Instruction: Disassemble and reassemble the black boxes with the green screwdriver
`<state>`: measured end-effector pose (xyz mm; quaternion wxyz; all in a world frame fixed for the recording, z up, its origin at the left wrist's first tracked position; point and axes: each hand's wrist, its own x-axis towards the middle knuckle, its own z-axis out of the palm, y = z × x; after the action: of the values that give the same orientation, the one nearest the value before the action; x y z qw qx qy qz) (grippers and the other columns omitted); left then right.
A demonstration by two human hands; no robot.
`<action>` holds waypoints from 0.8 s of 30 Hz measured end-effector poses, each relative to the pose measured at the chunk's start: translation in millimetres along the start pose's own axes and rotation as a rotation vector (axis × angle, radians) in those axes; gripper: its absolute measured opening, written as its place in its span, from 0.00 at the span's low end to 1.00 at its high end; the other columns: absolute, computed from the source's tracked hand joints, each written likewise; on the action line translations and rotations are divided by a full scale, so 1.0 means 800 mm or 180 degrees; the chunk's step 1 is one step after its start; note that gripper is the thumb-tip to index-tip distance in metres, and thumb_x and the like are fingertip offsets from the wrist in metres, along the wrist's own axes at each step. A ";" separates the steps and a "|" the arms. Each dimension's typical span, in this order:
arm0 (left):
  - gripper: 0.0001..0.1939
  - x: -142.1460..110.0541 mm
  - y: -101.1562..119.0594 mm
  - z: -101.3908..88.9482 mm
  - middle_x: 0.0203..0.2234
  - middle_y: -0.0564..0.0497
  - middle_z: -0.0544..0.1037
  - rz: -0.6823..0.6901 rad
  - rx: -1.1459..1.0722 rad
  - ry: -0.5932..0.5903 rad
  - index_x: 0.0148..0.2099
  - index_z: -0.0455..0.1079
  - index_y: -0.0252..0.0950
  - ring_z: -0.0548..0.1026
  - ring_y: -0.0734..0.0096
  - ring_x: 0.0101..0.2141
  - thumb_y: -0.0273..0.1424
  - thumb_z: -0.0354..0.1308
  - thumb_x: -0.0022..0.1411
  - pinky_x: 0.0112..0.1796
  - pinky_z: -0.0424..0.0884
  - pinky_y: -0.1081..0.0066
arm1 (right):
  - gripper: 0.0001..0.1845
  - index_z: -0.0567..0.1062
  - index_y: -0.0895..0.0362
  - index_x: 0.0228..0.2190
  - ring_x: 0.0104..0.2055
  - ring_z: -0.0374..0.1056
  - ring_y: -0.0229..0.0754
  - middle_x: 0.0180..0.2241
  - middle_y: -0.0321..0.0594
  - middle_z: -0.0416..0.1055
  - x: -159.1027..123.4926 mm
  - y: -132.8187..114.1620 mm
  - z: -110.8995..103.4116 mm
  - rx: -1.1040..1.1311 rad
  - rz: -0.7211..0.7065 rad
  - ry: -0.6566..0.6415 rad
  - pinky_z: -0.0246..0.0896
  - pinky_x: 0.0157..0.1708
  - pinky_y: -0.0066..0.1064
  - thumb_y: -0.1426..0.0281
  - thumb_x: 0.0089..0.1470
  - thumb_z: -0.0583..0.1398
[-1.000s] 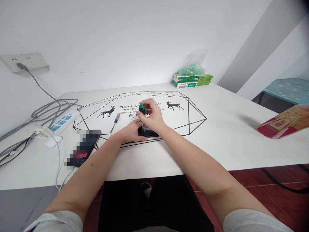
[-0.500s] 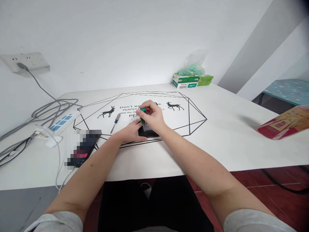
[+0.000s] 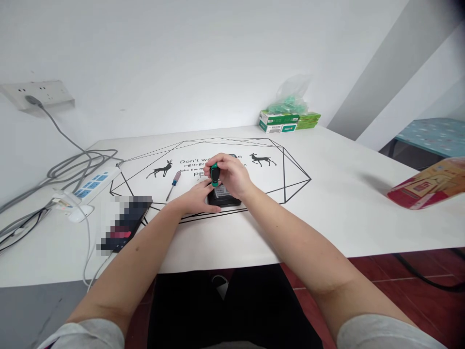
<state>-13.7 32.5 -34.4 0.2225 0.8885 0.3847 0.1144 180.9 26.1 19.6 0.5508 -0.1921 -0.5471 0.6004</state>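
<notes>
On the white table lies a black boxy device [image 3: 228, 200] with a pale printed label, partly covered by my hands. My left hand [image 3: 198, 198] braces its left side, thumb along the near edge and fingers near the upper left corner. In my right hand [image 3: 232, 175], fingers are curled round the green and black handle of a screwdriver [image 3: 215, 173], held above the device. The screwdriver's tip is hidden from view. A second screwdriver [image 3: 175, 182], with a purplish handle, rests on the table left of my hands.
A phone [image 3: 132, 220], partly pixelated, lies by my left forearm. Further left are a power strip [image 3: 95, 184] and tangled cables [image 3: 78, 167]. Green-and-white boxes [image 3: 279, 121] topped by a plastic bag [image 3: 290, 99] stand against the wall. A red-and-yellow package [image 3: 425, 186] sits far right.
My right hand's fingers have shifted on the screwdriver handle, uncovering more of its black side and more of the device's label. My left hand stays in place.
</notes>
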 end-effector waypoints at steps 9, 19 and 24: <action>0.51 0.000 0.002 0.000 0.75 0.39 0.63 0.0027 -0.0083 0.0011 0.80 0.59 0.46 0.63 0.33 0.72 0.55 0.71 0.62 0.68 0.66 0.40 | 0.11 0.84 0.51 0.36 0.36 0.68 0.39 0.40 0.38 0.76 -0.005 0.000 0.002 -0.0373 0.0016 -0.0226 0.60 0.25 0.28 0.64 0.47 0.71; 0.52 0.000 0.004 -0.003 0.76 0.37 0.61 0.0007 -0.0031 -0.0033 0.79 0.60 0.44 0.61 0.31 0.72 0.57 0.71 0.62 0.69 0.64 0.41 | 0.09 0.78 0.52 0.36 0.41 0.73 0.46 0.39 0.41 0.78 -0.002 0.001 0.002 0.0058 0.0123 -0.0164 0.71 0.38 0.37 0.63 0.52 0.62; 0.52 0.000 0.003 -0.002 0.74 0.36 0.62 -0.0079 -0.0040 -0.0086 0.80 0.59 0.43 0.62 0.31 0.72 0.56 0.71 0.63 0.69 0.64 0.40 | 0.15 0.79 0.51 0.32 0.38 0.68 0.41 0.39 0.38 0.73 -0.003 -0.003 0.005 -0.0420 -0.0212 -0.0122 0.64 0.31 0.31 0.58 0.47 0.74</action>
<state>-12.6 31.4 -31.5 0.2347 0.8837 0.3919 0.1022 179.2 21.6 21.8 0.5460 -0.1982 -0.6020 0.5480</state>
